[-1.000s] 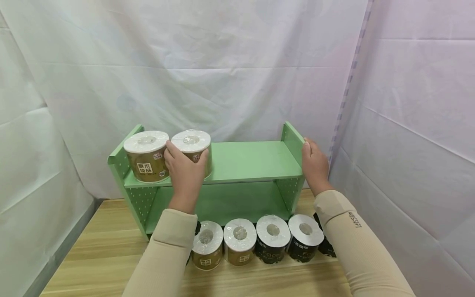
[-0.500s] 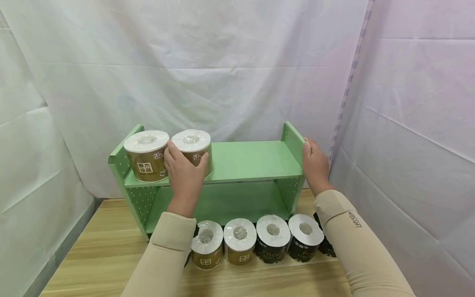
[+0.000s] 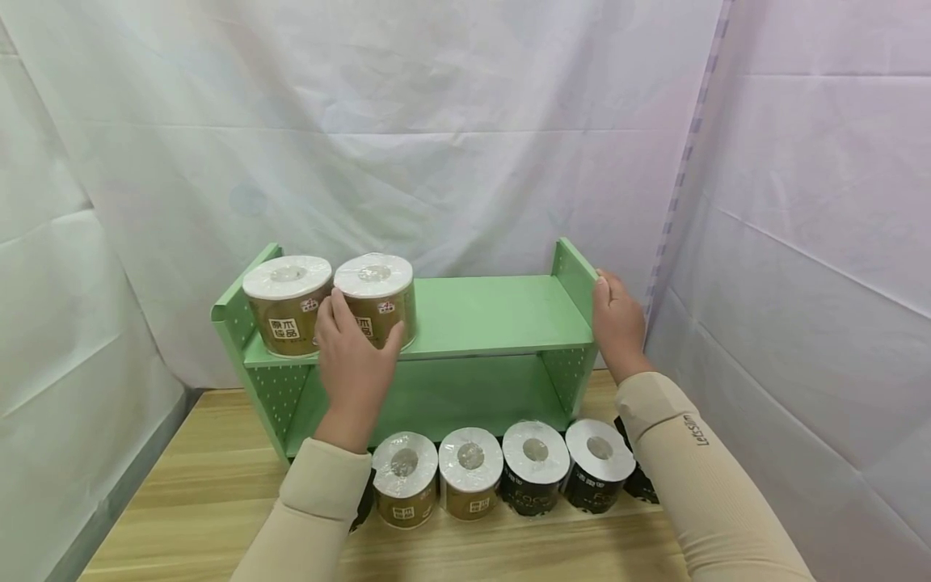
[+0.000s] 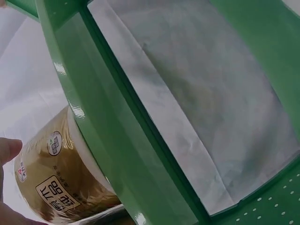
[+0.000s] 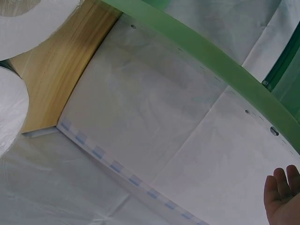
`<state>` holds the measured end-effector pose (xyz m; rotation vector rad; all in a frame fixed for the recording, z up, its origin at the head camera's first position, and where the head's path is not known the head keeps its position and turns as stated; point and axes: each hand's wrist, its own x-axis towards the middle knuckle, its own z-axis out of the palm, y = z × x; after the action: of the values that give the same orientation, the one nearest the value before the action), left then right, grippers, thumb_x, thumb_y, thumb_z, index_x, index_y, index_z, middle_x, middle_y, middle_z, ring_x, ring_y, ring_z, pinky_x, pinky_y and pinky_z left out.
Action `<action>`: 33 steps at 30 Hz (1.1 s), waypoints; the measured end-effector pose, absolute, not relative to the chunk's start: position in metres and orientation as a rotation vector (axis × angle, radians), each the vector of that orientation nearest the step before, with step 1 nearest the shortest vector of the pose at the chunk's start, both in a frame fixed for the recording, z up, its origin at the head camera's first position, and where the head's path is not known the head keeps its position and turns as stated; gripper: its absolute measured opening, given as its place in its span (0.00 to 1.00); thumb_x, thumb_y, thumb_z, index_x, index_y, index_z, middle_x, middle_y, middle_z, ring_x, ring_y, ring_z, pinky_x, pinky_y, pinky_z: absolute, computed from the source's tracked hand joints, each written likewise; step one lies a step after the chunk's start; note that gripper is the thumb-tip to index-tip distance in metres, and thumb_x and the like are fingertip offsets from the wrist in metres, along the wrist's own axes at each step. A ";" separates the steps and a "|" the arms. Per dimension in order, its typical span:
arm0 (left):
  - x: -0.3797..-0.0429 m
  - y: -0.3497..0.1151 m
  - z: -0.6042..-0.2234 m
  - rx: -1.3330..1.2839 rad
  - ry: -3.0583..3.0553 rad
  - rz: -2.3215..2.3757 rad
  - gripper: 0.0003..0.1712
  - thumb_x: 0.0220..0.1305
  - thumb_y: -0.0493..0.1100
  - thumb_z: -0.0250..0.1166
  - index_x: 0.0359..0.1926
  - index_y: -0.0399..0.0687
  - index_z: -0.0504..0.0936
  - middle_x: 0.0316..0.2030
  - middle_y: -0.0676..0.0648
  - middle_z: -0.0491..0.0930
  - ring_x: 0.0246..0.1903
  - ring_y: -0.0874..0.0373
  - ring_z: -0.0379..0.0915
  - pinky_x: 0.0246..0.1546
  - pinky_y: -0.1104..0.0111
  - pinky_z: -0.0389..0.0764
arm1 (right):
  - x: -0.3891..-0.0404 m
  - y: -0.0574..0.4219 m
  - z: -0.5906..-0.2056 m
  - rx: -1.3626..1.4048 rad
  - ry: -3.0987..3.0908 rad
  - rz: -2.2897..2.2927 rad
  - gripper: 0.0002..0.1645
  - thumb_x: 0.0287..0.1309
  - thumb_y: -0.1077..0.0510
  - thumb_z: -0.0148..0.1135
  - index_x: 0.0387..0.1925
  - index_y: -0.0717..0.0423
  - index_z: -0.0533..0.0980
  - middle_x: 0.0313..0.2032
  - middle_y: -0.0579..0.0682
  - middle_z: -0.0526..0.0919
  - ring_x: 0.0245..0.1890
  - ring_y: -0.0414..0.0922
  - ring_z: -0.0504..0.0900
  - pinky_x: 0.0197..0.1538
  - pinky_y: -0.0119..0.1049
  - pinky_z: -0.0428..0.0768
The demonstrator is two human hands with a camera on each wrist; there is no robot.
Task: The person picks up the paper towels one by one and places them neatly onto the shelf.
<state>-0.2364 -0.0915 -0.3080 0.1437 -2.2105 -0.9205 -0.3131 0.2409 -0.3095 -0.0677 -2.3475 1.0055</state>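
Observation:
Two gold-wrapped toilet rolls stand upright on the top board of a green two-tier shelf (image 3: 487, 315): the left roll (image 3: 287, 311) and the right roll (image 3: 396, 307). My left hand (image 3: 352, 360) is just in front of the right roll, fingers loosely bent and thumb spread. In the left wrist view its thumb (image 4: 9, 150) shows beside a gold roll (image 4: 56, 183); contact cannot be made out. My right hand (image 3: 618, 323) holds the upper edge of the shelf's right side panel. Some of its fingers (image 5: 281, 185) appear at the right wrist view's lower right corner.
A row of rolls stands before the shelf on the wooden table (image 3: 182, 485): gold ones (image 3: 471, 505) and black ones (image 3: 531, 493). The row's ends are partly behind my sleeves. White curtains (image 3: 465, 162) hang behind and at both sides.
My left hand has come away from the right roll, down and slightly left, so more of its label shows. The rolls stay nearly in place. My right hand has not moved.

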 end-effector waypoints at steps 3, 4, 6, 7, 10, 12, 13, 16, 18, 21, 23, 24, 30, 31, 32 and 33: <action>-0.233 -0.095 -0.314 0.108 -2.209 -0.867 0.53 0.56 0.52 0.70 0.73 0.35 0.51 0.67 0.31 0.55 0.67 0.36 0.53 0.59 0.42 0.66 | -0.314 0.241 -0.310 -0.074 -2.347 1.005 0.35 0.73 0.40 0.28 0.69 0.52 0.64 0.66 0.55 0.69 0.62 0.59 0.70 0.62 0.56 0.67; -0.233 -0.096 -0.315 0.095 -2.207 -0.852 0.53 0.56 0.52 0.70 0.72 0.34 0.52 0.67 0.31 0.56 0.67 0.36 0.53 0.59 0.42 0.65 | -0.314 0.241 -0.310 -0.076 -2.348 1.007 0.35 0.73 0.40 0.28 0.69 0.52 0.64 0.66 0.55 0.69 0.62 0.59 0.71 0.62 0.56 0.67; -0.232 -0.098 -0.319 0.073 -2.204 -0.820 0.52 0.56 0.51 0.70 0.72 0.33 0.53 0.66 0.31 0.56 0.66 0.36 0.53 0.59 0.43 0.65 | -0.315 0.241 -0.310 -0.081 -2.349 1.011 0.35 0.73 0.39 0.28 0.69 0.52 0.64 0.66 0.55 0.69 0.61 0.59 0.71 0.62 0.56 0.67; -0.232 -0.099 -0.320 0.063 -2.202 -0.802 0.52 0.56 0.51 0.70 0.72 0.33 0.53 0.66 0.31 0.57 0.66 0.36 0.53 0.60 0.43 0.65 | -0.315 0.241 -0.310 -0.082 -2.349 1.013 0.35 0.73 0.40 0.28 0.69 0.52 0.64 0.65 0.56 0.70 0.60 0.59 0.72 0.61 0.56 0.67; -0.231 -0.101 -0.324 0.037 -2.193 -0.762 0.51 0.55 0.51 0.71 0.71 0.32 0.54 0.65 0.30 0.58 0.66 0.35 0.54 0.60 0.44 0.65 | -0.314 0.240 -0.309 -0.081 -2.349 1.013 0.35 0.73 0.40 0.28 0.69 0.52 0.65 0.65 0.57 0.70 0.59 0.59 0.73 0.60 0.56 0.68; -0.229 -0.102 -0.326 0.025 -2.193 -0.741 0.51 0.55 0.51 0.71 0.70 0.32 0.55 0.65 0.30 0.58 0.65 0.35 0.54 0.60 0.43 0.65 | -0.313 0.240 -0.309 -0.081 -2.349 1.014 0.35 0.73 0.40 0.29 0.69 0.53 0.65 0.65 0.57 0.70 0.57 0.60 0.74 0.60 0.57 0.68; -0.228 -0.102 -0.327 0.021 -2.197 -0.732 0.51 0.55 0.51 0.71 0.70 0.32 0.55 0.65 0.30 0.58 0.65 0.35 0.54 0.59 0.43 0.66 | -0.313 0.240 -0.309 -0.078 -2.350 1.010 0.35 0.73 0.41 0.28 0.69 0.53 0.65 0.65 0.57 0.70 0.57 0.60 0.74 0.60 0.57 0.69; -0.225 -0.104 -0.330 0.017 -2.216 -0.714 0.52 0.53 0.51 0.72 0.70 0.33 0.55 0.65 0.30 0.57 0.65 0.35 0.54 0.57 0.42 0.68 | -0.313 0.240 -0.309 -0.072 -2.350 1.001 0.34 0.73 0.41 0.29 0.69 0.54 0.65 0.65 0.58 0.70 0.58 0.60 0.73 0.59 0.57 0.69; -0.223 -0.105 -0.332 0.012 -2.227 -0.702 0.53 0.53 0.51 0.72 0.71 0.33 0.55 0.66 0.30 0.57 0.66 0.35 0.54 0.55 0.42 0.69 | -0.313 0.240 -0.309 -0.067 -2.346 0.996 0.34 0.73 0.41 0.28 0.69 0.54 0.65 0.64 0.58 0.71 0.58 0.60 0.73 0.59 0.58 0.69; -0.219 -0.108 -0.335 -0.016 -2.230 -0.681 0.53 0.52 0.51 0.73 0.70 0.33 0.56 0.66 0.29 0.57 0.66 0.35 0.54 0.56 0.42 0.69 | -0.312 0.241 -0.309 -0.066 -2.342 1.001 0.34 0.73 0.41 0.29 0.69 0.54 0.65 0.64 0.58 0.71 0.57 0.60 0.74 0.59 0.58 0.69; -0.217 -0.110 -0.338 -0.039 -2.230 -0.660 0.53 0.51 0.50 0.74 0.69 0.32 0.56 0.66 0.29 0.57 0.65 0.34 0.54 0.56 0.42 0.69 | -0.311 0.240 -0.309 -0.065 -2.344 1.004 0.34 0.73 0.41 0.29 0.69 0.54 0.65 0.64 0.58 0.70 0.57 0.61 0.73 0.59 0.58 0.69; -0.216 -0.111 -0.339 -0.053 -2.228 -0.649 0.53 0.51 0.50 0.74 0.69 0.32 0.57 0.65 0.29 0.57 0.65 0.33 0.54 0.56 0.41 0.68 | -0.311 0.241 -0.309 -0.065 -2.346 1.007 0.34 0.74 0.41 0.29 0.69 0.54 0.64 0.65 0.58 0.70 0.58 0.60 0.73 0.59 0.58 0.68; -0.210 -0.117 -0.347 -0.115 -2.224 -0.584 0.52 0.49 0.48 0.75 0.68 0.31 0.59 0.64 0.28 0.59 0.64 0.33 0.55 0.56 0.42 0.69 | -0.309 0.241 -0.306 -0.069 -2.362 1.014 0.34 0.74 0.41 0.28 0.70 0.53 0.63 0.66 0.57 0.69 0.61 0.59 0.70 0.62 0.56 0.67; -0.209 -0.119 -0.349 -0.122 -2.227 -0.573 0.51 0.49 0.48 0.75 0.67 0.31 0.60 0.64 0.28 0.59 0.65 0.33 0.55 0.55 0.42 0.69 | -0.309 0.241 -0.306 -0.071 -2.363 1.014 0.34 0.74 0.41 0.28 0.70 0.53 0.63 0.66 0.57 0.68 0.61 0.59 0.70 0.62 0.56 0.66; -0.208 -0.120 -0.350 -0.131 -2.230 -0.564 0.51 0.49 0.48 0.75 0.67 0.31 0.60 0.64 0.28 0.59 0.65 0.33 0.55 0.55 0.42 0.69 | -0.309 0.241 -0.306 -0.073 -2.364 1.015 0.34 0.74 0.41 0.28 0.70 0.53 0.63 0.66 0.57 0.68 0.62 0.59 0.70 0.62 0.56 0.66; -0.208 -0.121 -0.352 -0.140 -2.232 -0.554 0.51 0.49 0.48 0.75 0.67 0.31 0.60 0.64 0.27 0.59 0.65 0.33 0.55 0.55 0.42 0.70 | -0.309 0.241 -0.306 -0.075 -2.364 1.017 0.34 0.74 0.41 0.28 0.70 0.53 0.63 0.66 0.56 0.68 0.63 0.59 0.69 0.63 0.56 0.66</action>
<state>-0.2075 -0.1212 -0.3519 -0.1402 -2.2317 -0.5540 -0.3087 0.2410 -0.3057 -0.0752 -2.3644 1.0167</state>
